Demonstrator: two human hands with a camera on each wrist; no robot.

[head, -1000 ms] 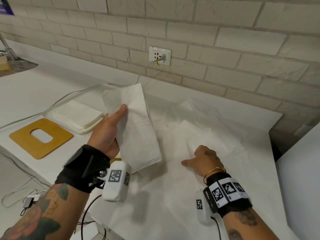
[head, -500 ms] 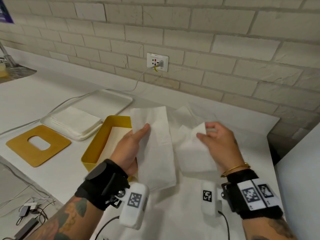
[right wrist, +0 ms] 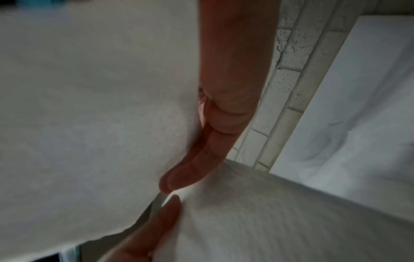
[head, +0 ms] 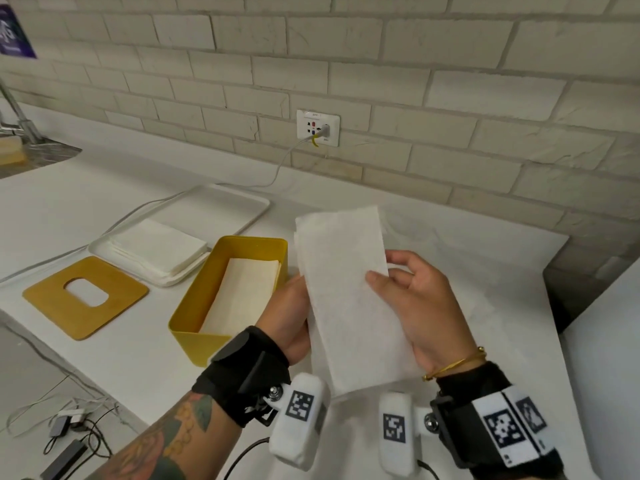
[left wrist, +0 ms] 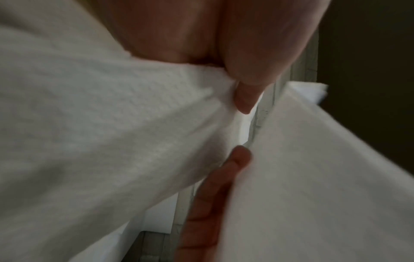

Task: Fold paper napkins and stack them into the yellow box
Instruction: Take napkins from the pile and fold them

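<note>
Both hands (head: 294, 306) (head: 419, 306) now grip one folded napkin (head: 349, 292) over the white counter (head: 138, 358) by a brick wall (head: 415, 81).

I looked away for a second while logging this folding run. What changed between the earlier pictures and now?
The right hand left the countertop, picked up a second white paper napkin and brought it against the one the left hand held; both hands now grip one white folded napkin bundle together, raised beside the yellow box. Unchanged: the white tray with its unfolded napkin stack and the yellow slotted lid.
</note>
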